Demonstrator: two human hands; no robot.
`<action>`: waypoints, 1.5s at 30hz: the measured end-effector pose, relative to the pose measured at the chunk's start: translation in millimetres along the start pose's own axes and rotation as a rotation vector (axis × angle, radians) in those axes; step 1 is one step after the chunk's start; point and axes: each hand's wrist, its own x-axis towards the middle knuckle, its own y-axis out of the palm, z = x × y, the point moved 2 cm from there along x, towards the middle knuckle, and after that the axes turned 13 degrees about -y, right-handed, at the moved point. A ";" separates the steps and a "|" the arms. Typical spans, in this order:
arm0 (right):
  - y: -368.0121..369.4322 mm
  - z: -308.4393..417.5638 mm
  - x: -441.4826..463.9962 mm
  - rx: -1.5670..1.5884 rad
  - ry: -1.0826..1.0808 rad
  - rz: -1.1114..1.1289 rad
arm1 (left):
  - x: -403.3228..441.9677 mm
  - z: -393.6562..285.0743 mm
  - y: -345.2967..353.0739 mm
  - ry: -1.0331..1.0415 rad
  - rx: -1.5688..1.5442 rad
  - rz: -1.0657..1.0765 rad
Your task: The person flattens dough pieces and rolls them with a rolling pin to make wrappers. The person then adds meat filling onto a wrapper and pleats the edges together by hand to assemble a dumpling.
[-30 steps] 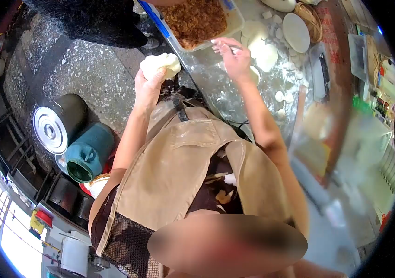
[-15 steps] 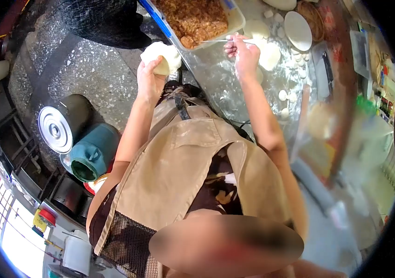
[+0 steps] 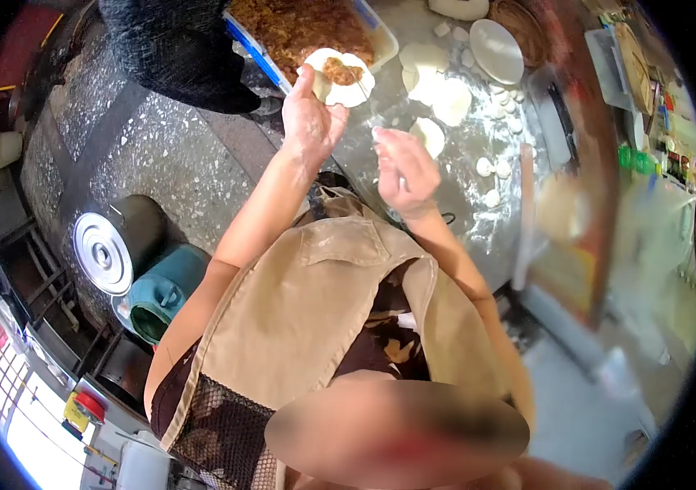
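My left hand [image 3: 309, 122] holds a round, pale dough wrapper [image 3: 358, 96] along its near edge, level with the container's rim. A lump of brown meat filling [image 3: 340, 72] sits in the middle of the wrapper. Just to the right, my right hand [image 3: 407, 171] has its fingers curled and pinched together. From its fingertips a thin stick [image 3: 367, 95] runs toward the filling; only part of it shows, faintly. Behind the wrapper stands a clear plastic container [image 3: 382, 37] full of brown filling.
Several flat wrappers [image 3: 451, 102] and small dough pieces [image 3: 493, 198] lie on the floured table [image 3: 454, 188]. A white oval dish [image 3: 497, 51], a knife [image 3: 560, 114] and a rolling pin [image 3: 525, 212] are farther right. On the left floor stand a lidded pot [image 3: 104, 253] and a teal jug [image 3: 164, 294].
My left hand has moved right and up with the wrapper, which now carries filling. My right hand has drawn back from the container, down and slightly left.
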 end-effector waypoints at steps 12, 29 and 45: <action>-39.0 18.6 -11.1 -0.085 0.059 -0.124 | 2.3 14.9 5.3 -0.101 0.089 -0.022; 8.4 -10.1 14.7 0.091 -0.081 -0.104 | -8.9 -22.6 -20.1 0.020 0.139 -0.170; -10.1 -60.8 -0.4 0.359 1.005 0.101 | -22.2 6.7 17.4 -0.243 0.504 -0.045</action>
